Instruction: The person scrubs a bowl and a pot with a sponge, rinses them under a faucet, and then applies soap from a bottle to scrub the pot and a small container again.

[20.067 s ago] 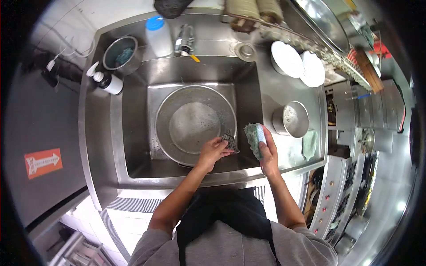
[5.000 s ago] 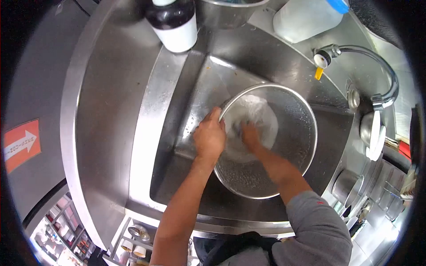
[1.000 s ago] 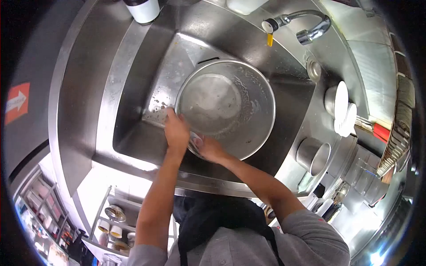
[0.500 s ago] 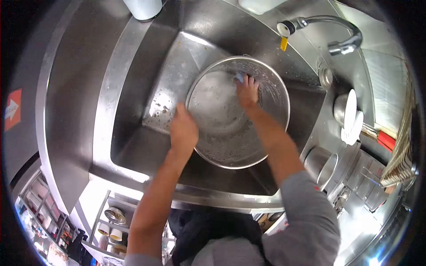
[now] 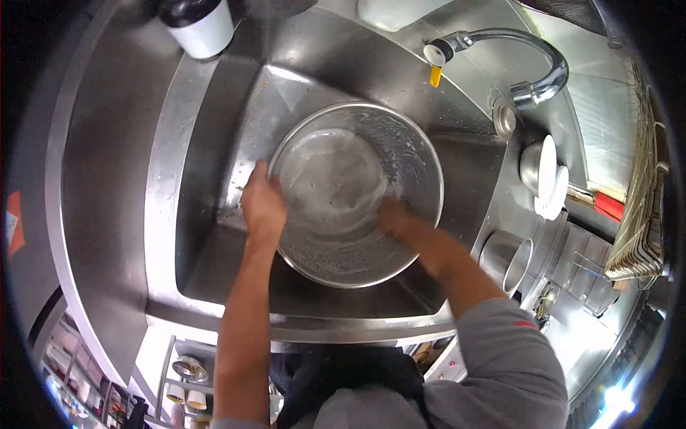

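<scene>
A large round metal pot (image 5: 336,268) stands in the stainless steel sink, its mouth facing me. Whitish, sudsy liquid (image 5: 332,171) covers its bottom, and streaks of foam mark the inner wall. My left hand (image 5: 263,204) is closed on the pot's left rim. Inside the pot, my right hand (image 5: 400,220) is at the lower right part of the wall. Motion blur and shadow smear its fingers, so what lies under them is hidden.
The sink (image 5: 200,268) surrounds the pot. A curved faucet (image 5: 554,71) with a yellow lever is at upper right. Bowls (image 5: 547,171) and a smaller metal pot (image 5: 506,261) stand on the right counter. A white container (image 5: 204,32) with a dark top sits at upper left.
My right hand has moved from the pot's far wall toward its near right side. A pale blue thing showed at its fingers before. In view, the pot has shifted left and slightly down.
</scene>
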Available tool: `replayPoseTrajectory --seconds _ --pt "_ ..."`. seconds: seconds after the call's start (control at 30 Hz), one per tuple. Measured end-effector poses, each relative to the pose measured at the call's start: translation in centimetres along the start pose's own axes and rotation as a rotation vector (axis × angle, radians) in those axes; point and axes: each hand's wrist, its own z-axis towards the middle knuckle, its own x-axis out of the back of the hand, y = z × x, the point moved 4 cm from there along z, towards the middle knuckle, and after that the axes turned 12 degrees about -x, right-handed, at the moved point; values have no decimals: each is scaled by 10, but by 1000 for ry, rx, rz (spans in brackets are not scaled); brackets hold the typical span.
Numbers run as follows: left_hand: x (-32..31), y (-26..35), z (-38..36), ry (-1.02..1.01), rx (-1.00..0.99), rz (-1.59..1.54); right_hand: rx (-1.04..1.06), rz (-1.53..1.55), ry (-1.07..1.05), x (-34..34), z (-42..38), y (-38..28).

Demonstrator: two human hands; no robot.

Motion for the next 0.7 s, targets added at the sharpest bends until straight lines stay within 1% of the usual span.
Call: replayPoseTrajectory --seconds 0.03,0.07,0.1,0.17,0.2,0.23,0.27,0.3,0.37,0.4,0.47,0.5,0.53,0.57,0.6,0.63,0.67,0.7 --pt "0 0 9 -55 13 -12 -77 -184 15 24 -12 30" --pt "-1 3 19 -110 20 -26 -127 -306 47 46 -24 47" --pt "0 9 34 -117 19 -29 -155 -348 53 63 -43 51" --pt "1 21 48 -140 5 -130 -164 -223 -26 70 -99 25" --pt "1 24 35 -138 0 -136 -181 -101 -78 68 -120 9" --pt "2 23 12 -75 -4 -76 -147 130 -158 52 -120 -18" --pt "1 22 -10 -16 -3 -15 -24 263 32 39 -124 -50" --pt "-4 21 -29 -12 -2 -17 187 402 127 30 -122 -81" --pt "-14 12 -57 -14 166 17 -9 1134 125 70 -162 -100" --pt "-11 12 -50 -16 161 18 -11 1138 127 57 -162 -87" --pt "-13 11 -19 -214 67 28 63 511 141 0 -155 -34" --pt "-18 8 -4 -217 59 23 97 193 139 -13 -149 -17" --pt "-24 10 12 -247 -95 52 -216 255 0 31 -161 25" --pt "-28 13 18 -277 -243 85 -241 51 195 38 -146 47" --pt "-27 17 17 -288 -240 89 -301 -149 384 45 -132 68" --pt "-22 25 20 -278 -197 36 -371 -169 441 63 -131 74" --pt "-18 30 28 -249 -153 -19 -378 -169 453 59 -127 63" --pt "-12 25 13 -203 -111 -38 -452 38 281 37 -124 42"
